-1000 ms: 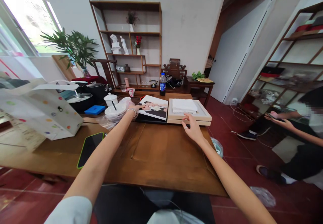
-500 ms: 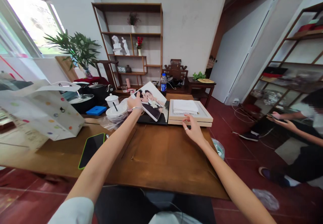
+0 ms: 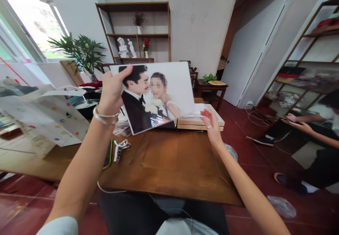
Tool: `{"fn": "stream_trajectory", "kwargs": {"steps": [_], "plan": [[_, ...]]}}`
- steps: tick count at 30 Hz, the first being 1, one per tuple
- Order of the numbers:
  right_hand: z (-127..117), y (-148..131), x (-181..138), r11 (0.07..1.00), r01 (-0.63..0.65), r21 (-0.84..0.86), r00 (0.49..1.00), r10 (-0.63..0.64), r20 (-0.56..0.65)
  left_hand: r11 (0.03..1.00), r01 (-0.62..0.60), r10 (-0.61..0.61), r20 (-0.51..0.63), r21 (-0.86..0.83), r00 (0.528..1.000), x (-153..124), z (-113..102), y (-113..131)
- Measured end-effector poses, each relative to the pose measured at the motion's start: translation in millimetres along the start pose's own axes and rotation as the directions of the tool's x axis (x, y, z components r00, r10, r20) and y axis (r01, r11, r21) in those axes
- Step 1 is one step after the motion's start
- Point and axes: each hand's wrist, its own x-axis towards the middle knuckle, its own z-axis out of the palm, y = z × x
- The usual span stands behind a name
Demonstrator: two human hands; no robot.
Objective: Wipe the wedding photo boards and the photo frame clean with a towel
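Big glossy wedding portrait (image 3: 159, 97) here, printed on what looks like a stiff board or an album cover, can't tell which. Probably light for its size but awkward, prone to swinging and flexing a bit when held by one corner only. Slick laminated face too, so easy to slip on and easy to smudge. Likely to dent at the corners if knocked against wood. Best gripped at the edges, thumb in front and fingers behind, ideally on two opposite sides rather than at a single corner.

Held up tilted over the far half of the worktop (image 3: 169, 164), picture side toward the camera, with the lower edge just above the wood or maybe resting on it, hard to say. Pinched at the top left corner by the left hand (image 3: 112, 90), thumb over the front, bracelet on the wrist. Not grasped by the right hand (image 3: 212, 124): open, fingers spread, hovering just beside the lower right corner and over the pale wooden box (image 3: 189, 124) behind. Touching that box or not, can't tell.

Also lying around: silver hair clip (image 3: 120, 147) and green-cased phone (image 3: 108, 155) near the left forearm, dotted paper bag (image 3: 53, 118) off to the left, another person (image 3: 304, 131) sitting low at the far right.
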Motion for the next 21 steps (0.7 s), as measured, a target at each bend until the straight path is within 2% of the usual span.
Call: {"fn": "stream_trajectory", "kwargs": {"steps": [1, 3, 4, 6, 8, 9, 11, 12, 15, 16, 18, 21], "plan": [[-2.6, -9.8, -0.2, 0.997, -0.065, 0.036, 0.997, 0.063, 0.037, 0.988, 0.148, -0.146, 0.058, -0.034, 0.988, -6.6, -0.6, 2.3], [-9.0, -30.2, -4.3, 0.979, -0.195, 0.053, 0.973, 0.187, 0.133, 0.908, 0.414, -0.404, 0.128, -0.067, 0.906, -21.2, 0.2, -2.2], [-12.6, -39.6, -8.6, 0.967, -0.25, 0.041, 0.955, 0.239, 0.176, 0.841, 0.537, -0.52, 0.178, -0.065, 0.835, -29.1, 1.2, -8.5], [-19.8, -53.9, -21.3, 0.939, -0.343, 0.037, 0.916, 0.325, 0.233, 0.705, 0.709, -0.678, 0.266, -0.031, 0.685, -45.9, 3.5, -27.2], [-25.2, -59.6, -37.8, 0.888, -0.45, 0.096, 0.874, 0.417, 0.248, 0.588, 0.808, -0.775, 0.3, 0.023, 0.556, -63.6, 5.5, -50.5], [-26.7, -59.2, -46.4, 0.85, -0.508, 0.14, 0.85, 0.468, 0.244, 0.551, 0.833, -0.801, 0.31, 0.05, 0.512, -72.5, 6.0, -62.6], [-27.5, -52.5, -62.7, 0.768, -0.606, 0.209, 0.794, 0.566, 0.222, 0.554, 0.827, -0.805, 0.316, 0.093, 0.503, -89.1, 5.9, -85.8], [-27.1, -47.1, -69.6, 0.734, -0.64, 0.228, 0.768, 0.603, 0.214, 0.57, 0.812, -0.801, 0.306, 0.128, 0.514, -96.4, 5.2, -96.4], [-25.0, -27.3, -83.9, 0.675, -0.707, 0.21, 0.707, 0.677, 0.204, 0.696, 0.682, -0.71, 0.353, 0.223, 0.609, -112.3, 1.5, -123.1], [-24.7, -20.7, -86.4, 0.669, -0.722, 0.176, 0.692, 0.695, 0.195, 0.733, 0.623, -0.677, 0.385, 0.273, 0.627, -115.7, 0.0, -130.3], [-25.1, -8.8, -88.8, 0.67, -0.737, 0.09, 0.674, 0.719, 0.167, 0.766, 0.534, -0.643, 0.41, 0.358, 0.647, -120.1, -2.5, -143.2], [-28.1, 5.1, -88.5, 0.703, -0.712, -0.004, 0.696, 0.706, 0.135, 0.751, 0.486, -0.654, 0.402, 0.447, 0.641, -123.3, -3.7, -159.9]]}}
